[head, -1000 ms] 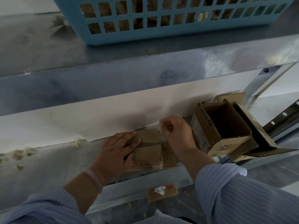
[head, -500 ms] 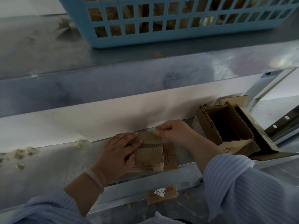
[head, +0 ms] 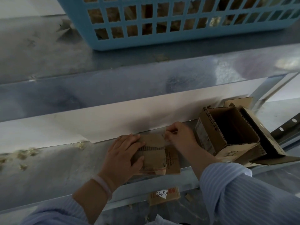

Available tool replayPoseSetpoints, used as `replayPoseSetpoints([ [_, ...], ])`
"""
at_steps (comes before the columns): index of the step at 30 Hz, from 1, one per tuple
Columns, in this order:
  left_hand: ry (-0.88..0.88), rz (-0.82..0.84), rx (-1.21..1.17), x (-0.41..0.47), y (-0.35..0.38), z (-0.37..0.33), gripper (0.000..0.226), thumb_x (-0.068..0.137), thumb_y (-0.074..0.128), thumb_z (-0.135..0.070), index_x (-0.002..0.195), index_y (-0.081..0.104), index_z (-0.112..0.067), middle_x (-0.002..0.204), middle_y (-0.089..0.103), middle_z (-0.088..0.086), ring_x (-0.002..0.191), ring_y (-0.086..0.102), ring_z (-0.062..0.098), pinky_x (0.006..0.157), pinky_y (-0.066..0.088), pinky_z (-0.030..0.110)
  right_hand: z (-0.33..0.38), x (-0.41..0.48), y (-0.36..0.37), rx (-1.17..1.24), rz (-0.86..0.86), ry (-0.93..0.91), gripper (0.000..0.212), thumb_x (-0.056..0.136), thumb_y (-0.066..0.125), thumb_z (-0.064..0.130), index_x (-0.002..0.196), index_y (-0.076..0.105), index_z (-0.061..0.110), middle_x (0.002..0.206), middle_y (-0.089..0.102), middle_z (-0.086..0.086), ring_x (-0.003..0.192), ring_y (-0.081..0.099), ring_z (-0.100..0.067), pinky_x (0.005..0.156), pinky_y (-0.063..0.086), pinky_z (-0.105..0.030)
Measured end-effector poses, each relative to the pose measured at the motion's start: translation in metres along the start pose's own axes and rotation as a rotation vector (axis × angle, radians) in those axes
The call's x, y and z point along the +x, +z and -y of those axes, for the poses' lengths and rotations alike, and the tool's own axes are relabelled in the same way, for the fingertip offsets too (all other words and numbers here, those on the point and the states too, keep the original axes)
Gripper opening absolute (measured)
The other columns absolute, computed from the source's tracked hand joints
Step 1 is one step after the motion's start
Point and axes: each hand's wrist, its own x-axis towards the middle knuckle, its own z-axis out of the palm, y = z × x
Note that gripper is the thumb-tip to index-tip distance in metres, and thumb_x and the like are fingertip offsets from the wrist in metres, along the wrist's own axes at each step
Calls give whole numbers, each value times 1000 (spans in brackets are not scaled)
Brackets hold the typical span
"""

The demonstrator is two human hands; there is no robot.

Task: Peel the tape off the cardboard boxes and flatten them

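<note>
A small brown cardboard box (head: pixel 155 153) lies flattened on the metal shelf (head: pixel 53 166) in the middle of the view. My left hand (head: pixel 123 155) presses flat on its left half, thumb along the near side. My right hand (head: pixel 180 135) is at the box's far right corner, fingers curled and pinching a thin strip of clear tape (head: pixel 165 138). To the right an open, upright cardboard box (head: pixel 227 132) stands with its flaps spread.
A blue plastic basket (head: pixel 178 20) holding cardboard sits on the upper shelf. A white strip (head: pixel 97 122) runs behind the lower shelf. Tape scraps (head: pixel 24 153) lie at the left. A cardboard piece with a white label (head: pixel 164 194) lies below the shelf edge.
My right hand came down from above the flattened box to its far right corner and stays pinched there. My left hand has kept pressing the box.
</note>
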Motion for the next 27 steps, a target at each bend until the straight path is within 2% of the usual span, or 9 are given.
replayPoseSetpoints([
  [2, -6, -4, -4, 1, -1, 0, 44, 84, 53, -45, 121, 65, -23, 133, 56, -3, 124, 50, 20, 103, 41, 49, -3, -4, 0, -21, 10, -36, 9, 90, 68, 16, 87, 66, 25, 90, 67, 7, 88, 64, -10, 81, 54, -26],
  [5, -7, -13, -5, 1, -1, -1, 44, 84, 53, -45, 120, 65, -23, 133, 56, -4, 124, 50, 19, 104, 41, 48, -4, -9, -2, 393, 93, 137, 11, 95, 62, 21, 88, 71, 19, 99, 72, -6, 93, 69, -21, 81, 58, -31],
  [7, -2, -14, -10, 0, 0, 0, 44, 84, 53, -44, 121, 65, -23, 134, 56, -4, 125, 49, 20, 104, 41, 49, -7, -8, -5, 564, 143, 218, 9, 93, 64, 13, 96, 72, 11, 108, 70, -15, 99, 68, -26, 78, 59, -30],
  [10, -1, -10, -11, 1, 0, 0, 45, 84, 53, -44, 122, 64, -23, 135, 55, -3, 125, 49, 20, 104, 41, 50, -10, -4, -5, 717, 237, 308, 25, 89, 64, 0, 114, 63, 3, 117, 65, -21, 105, 64, -29, 87, 56, -36],
  [12, -6, -8, -10, 1, 0, 0, 45, 84, 53, -45, 122, 64, -23, 135, 55, -3, 126, 49, 19, 104, 41, 50, -11, -2, -4, 817, 318, 395, 31, 90, 61, -1, 121, 59, 0, 119, 64, -22, 106, 64, -30, 85, 57, -37],
  [17, -10, 2, -24, 1, -1, 0, 45, 83, 54, -45, 121, 65, -24, 135, 55, -5, 127, 47, 18, 104, 40, 50, -11, 0, -8, 581, 417, 320, 18, 93, 57, -2, 111, 61, -4, 99, 66, -15, 88, 65, -20, 73, 59, -26],
  [21, -17, 16, -24, 2, -2, -1, 46, 83, 53, -46, 122, 64, -25, 135, 55, -5, 127, 47, 18, 105, 40, 49, -18, 7, 3, 326, 214, 259, 17, 87, 67, -1, 101, 59, 6, 98, 63, -12, 86, 65, -21, 67, 60, -26],
  [24, -18, 22, -31, 2, -3, -1, 45, 84, 53, -46, 122, 64, -25, 135, 55, -5, 127, 47, 18, 105, 40, 49, -21, 11, 13, 17, 71, 182, 19, 86, 69, 7, 84, 57, 23, 94, 64, -4, 91, 64, -23, 77, 58, -36],
  [27, -26, 22, -34, 3, -3, -2, 45, 83, 53, -46, 122, 64, -25, 135, 55, -5, 127, 47, 18, 105, 40, 49, -19, 11, 6, -128, -80, 88, 17, 88, 61, 7, 84, 57, 22, 94, 63, -2, 93, 60, -22, 77, 49, -30],
])
